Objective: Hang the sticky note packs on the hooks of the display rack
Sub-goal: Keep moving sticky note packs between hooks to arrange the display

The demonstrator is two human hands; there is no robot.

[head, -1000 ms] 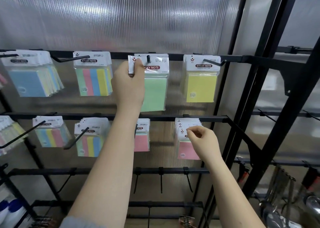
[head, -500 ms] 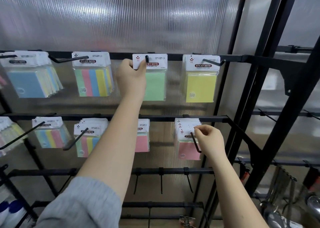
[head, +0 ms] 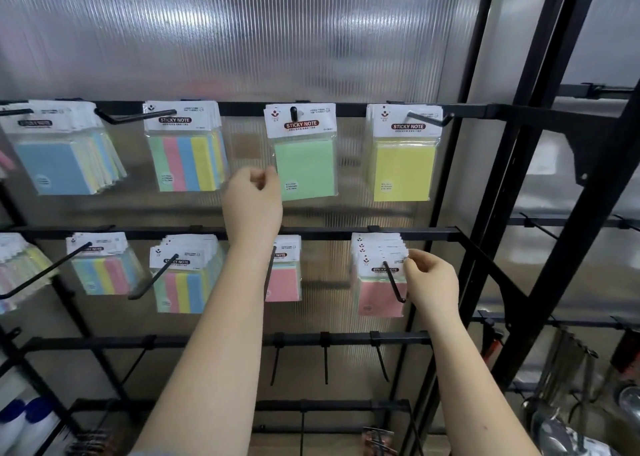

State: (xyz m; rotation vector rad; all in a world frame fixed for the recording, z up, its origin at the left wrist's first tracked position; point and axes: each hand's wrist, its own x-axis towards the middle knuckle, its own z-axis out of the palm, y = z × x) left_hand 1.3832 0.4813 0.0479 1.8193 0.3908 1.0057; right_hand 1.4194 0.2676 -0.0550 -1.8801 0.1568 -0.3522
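- Display rack (head: 346, 110): black metal bars with hooks, in front of a ribbed translucent panel (head: 242, 33).
- Top bar, left to right: blue-fronted stack of packs (head: 65, 150), striped packs (head: 185, 150), green pack (head: 303, 150), yellow packs (head: 403, 154). All hang on hooks; white header cards read "STICKY NOTE".
- Green pack hangs straight on its hook (head: 293, 113); the hook tip pokes through the card hole.
- Left hand (head: 252, 199): raised between the top and middle bars, just left of the green pack's lower edge. Grip clenched loosely, fingers curled in, nothing held. Whether a knuckle touches the pack's wrapper cannot be told.
- Middle bar, left to right: pale packs at the frame edge (head: 17, 268), striped packs (head: 104, 265), second striped stack (head: 183, 272), pink pack (head: 285, 272) partly behind the left forearm, pink stack (head: 379, 275).
- Right hand (head: 431, 282): at the right edge of the pink stack. Grip grasping: fingertips (head: 410, 258) pinch the header cards' right corner. The stack sits on its hook (head: 393, 282), which runs down and forward in front of the pink face.
- Third bar (head: 207, 341): bare hooks hanging down.
- Lower right, beyond the rack: metal utensils (head: 568, 421), blurred.
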